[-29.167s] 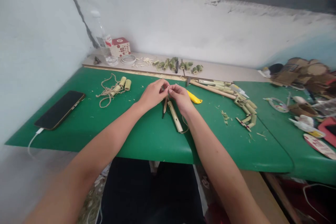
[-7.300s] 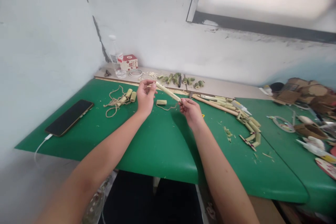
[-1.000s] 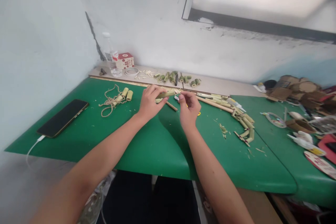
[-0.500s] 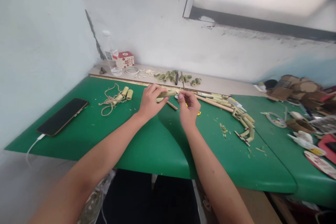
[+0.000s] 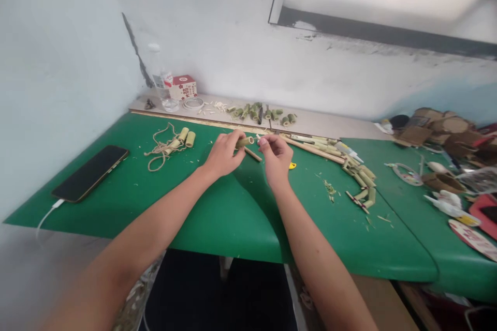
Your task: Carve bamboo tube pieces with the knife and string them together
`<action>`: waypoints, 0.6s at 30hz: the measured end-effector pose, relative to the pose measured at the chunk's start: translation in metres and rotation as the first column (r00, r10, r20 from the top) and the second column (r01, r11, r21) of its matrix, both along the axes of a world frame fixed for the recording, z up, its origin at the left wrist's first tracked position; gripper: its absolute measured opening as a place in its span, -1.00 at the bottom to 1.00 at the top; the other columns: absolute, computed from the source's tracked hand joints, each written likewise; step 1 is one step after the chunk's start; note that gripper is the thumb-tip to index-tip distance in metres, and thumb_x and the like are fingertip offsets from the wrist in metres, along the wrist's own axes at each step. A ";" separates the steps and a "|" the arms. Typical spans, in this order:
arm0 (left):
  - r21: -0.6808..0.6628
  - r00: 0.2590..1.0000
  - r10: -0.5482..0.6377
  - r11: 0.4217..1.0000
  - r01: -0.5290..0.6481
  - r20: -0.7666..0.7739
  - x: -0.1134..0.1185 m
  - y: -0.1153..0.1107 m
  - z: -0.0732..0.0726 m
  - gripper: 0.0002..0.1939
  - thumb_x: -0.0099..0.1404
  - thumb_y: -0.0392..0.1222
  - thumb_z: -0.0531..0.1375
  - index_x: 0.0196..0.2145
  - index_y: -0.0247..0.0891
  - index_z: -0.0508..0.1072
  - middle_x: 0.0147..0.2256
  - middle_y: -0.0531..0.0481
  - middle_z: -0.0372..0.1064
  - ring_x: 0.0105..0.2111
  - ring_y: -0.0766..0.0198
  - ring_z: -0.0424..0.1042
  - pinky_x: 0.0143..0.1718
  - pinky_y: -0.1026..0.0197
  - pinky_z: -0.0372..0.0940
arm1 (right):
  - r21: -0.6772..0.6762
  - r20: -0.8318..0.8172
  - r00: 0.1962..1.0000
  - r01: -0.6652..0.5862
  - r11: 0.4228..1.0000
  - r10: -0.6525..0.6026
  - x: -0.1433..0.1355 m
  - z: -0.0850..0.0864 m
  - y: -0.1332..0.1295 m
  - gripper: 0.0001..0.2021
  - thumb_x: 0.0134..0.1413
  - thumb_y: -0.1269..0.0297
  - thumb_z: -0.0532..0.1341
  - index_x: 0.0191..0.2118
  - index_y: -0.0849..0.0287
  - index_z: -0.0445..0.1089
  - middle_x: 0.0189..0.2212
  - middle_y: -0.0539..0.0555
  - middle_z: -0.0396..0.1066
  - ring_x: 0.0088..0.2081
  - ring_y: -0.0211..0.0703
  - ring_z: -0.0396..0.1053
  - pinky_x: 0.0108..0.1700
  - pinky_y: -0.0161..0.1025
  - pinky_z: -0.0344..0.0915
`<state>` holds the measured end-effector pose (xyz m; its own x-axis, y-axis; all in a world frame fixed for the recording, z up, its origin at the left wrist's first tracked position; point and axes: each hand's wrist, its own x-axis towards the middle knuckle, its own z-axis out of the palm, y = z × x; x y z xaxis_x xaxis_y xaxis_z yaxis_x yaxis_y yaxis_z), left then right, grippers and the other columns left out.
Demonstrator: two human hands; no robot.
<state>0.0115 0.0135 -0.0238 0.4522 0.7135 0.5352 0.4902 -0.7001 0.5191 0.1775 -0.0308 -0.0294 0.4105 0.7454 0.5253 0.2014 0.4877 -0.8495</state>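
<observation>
My left hand (image 5: 225,152) is closed around a short green bamboo tube (image 5: 244,141), whose open, pale cut end faces right. Just to its right, my right hand (image 5: 276,155) pinches a small whitish peg (image 5: 258,136) between thumb and fingertips, a small gap from the tube's mouth. Below the tube, a thin brown stick (image 5: 253,154) lies on the green table mat (image 5: 229,217). A yellow item (image 5: 292,165) shows partly beside my right hand; the rest of it is hidden.
Twine (image 5: 157,163) with short bamboo pieces (image 5: 190,139) and a phone (image 5: 91,173) lie left. Bamboo sections (image 5: 254,112) and small white pegs (image 5: 220,106) rest on the back ledge near a bottle (image 5: 159,80). Joined bamboo pieces (image 5: 365,181) and cardboard (image 5: 435,124) are right.
The bamboo tube now shows its open end toward the right. My right hand has drawn slightly away from it, and the whitish peg shows in its fingertips.
</observation>
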 end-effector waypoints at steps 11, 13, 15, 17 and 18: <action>-0.014 1.000 -0.022 1.000 0.021 -0.009 -0.001 -0.003 0.003 -0.67 0.54 0.08 0.09 0.05 -0.12 0.50 -0.14 -0.02 0.63 -0.18 0.10 0.58 -0.12 0.13 0.33 | -0.137 -0.095 0.986 -0.150 0.979 0.138 0.001 0.001 0.001 -0.75 0.08 0.02 0.44 -0.35 0.08 0.51 -0.46 -0.02 0.47 -0.41 -0.20 0.37 -0.31 -0.22 0.40; 0.017 1.000 -0.024 1.000 0.023 0.015 0.000 -0.004 0.003 -0.70 0.54 0.04 0.09 0.01 -0.14 0.52 -0.13 -0.04 0.63 -0.16 0.11 0.58 -0.11 0.14 0.34 | -0.153 -0.106 0.983 -0.165 0.974 0.150 0.001 0.001 0.001 -0.76 0.08 0.04 0.43 -0.35 0.08 0.50 -0.48 -0.03 0.45 -0.42 -0.20 0.36 -0.30 -0.21 0.39; 0.029 1.000 -0.008 1.000 0.008 0.024 0.000 -0.005 0.003 -0.72 0.52 0.01 0.11 0.00 -0.14 0.51 -0.14 -0.04 0.63 -0.17 0.12 0.58 -0.12 0.14 0.34 | -0.170 -0.105 0.981 -0.180 0.969 0.163 0.001 0.001 0.002 -0.77 0.07 0.04 0.43 -0.35 0.08 0.50 -0.50 -0.04 0.43 -0.43 -0.20 0.35 -0.30 -0.21 0.38; 0.025 1.000 0.019 1.000 -0.019 0.018 0.000 -0.005 0.003 -0.72 0.50 0.01 0.13 0.01 -0.14 0.51 -0.18 -0.03 0.62 -0.21 0.11 0.58 -0.16 0.14 0.33 | -0.183 -0.097 0.979 -0.196 0.963 0.181 0.000 0.000 0.002 -0.77 0.07 0.05 0.42 -0.36 0.08 0.50 -0.50 -0.04 0.43 -0.44 -0.21 0.34 -0.31 -0.21 0.36; 0.022 0.999 0.030 0.999 -0.030 0.015 0.000 -0.005 0.003 -0.71 0.50 0.03 0.14 0.01 -0.14 0.51 -0.21 -0.02 0.62 -0.23 0.11 0.58 -0.18 0.14 0.33 | -0.185 -0.094 0.978 -0.202 0.962 0.187 0.000 -0.001 0.002 -0.78 0.08 0.06 0.42 -0.36 0.08 0.49 -0.50 -0.04 0.43 -0.44 -0.21 0.33 -0.31 -0.21 0.35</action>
<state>0.0120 0.0081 -0.0207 0.4226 0.7145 0.5576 0.5033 -0.6967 0.5112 0.1778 -0.0285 -0.0302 0.2804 0.8987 0.3373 0.0510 0.3370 -0.9401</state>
